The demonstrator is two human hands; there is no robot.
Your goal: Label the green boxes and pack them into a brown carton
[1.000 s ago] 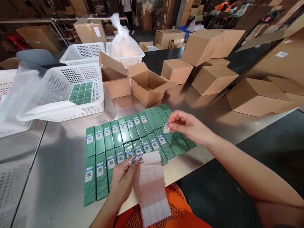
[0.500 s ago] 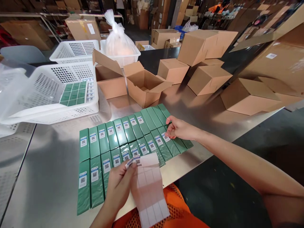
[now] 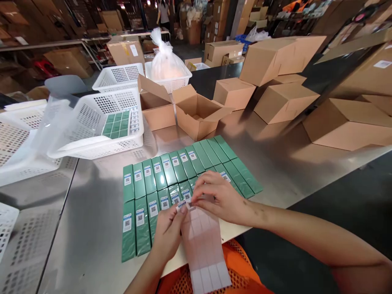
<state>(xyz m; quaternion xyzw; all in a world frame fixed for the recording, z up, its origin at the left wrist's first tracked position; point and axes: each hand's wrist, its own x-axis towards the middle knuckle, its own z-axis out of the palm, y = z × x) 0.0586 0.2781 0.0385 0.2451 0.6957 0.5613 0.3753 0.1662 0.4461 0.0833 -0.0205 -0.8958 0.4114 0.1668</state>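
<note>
Two rows of flat green boxes [image 3: 171,167] lie side by side on the steel table [image 3: 92,228], most with a small white and blue code label on top. My left hand [image 3: 170,232] is closed on the top of a long label backing strip [image 3: 205,249] that hangs toward my lap. My right hand [image 3: 216,196] is bent over the strip's top edge, fingertips pinched at a label [image 3: 183,203] there, right beside my left thumb. The boxes at the right end of the rows [image 3: 241,173] show plain green tops.
A white basket [image 3: 92,122] at the left holds more green boxes. Two open cardboard boxes [image 3: 196,112] stand behind the rows. Closed cartons [image 3: 284,98] crowd the right side. More white baskets [image 3: 118,75] and a tied plastic bag [image 3: 167,61] sit farther back.
My right hand stuck a label on a green box in the near row, then drew back to the strip held in my left hand. The view shifted slightly.
</note>
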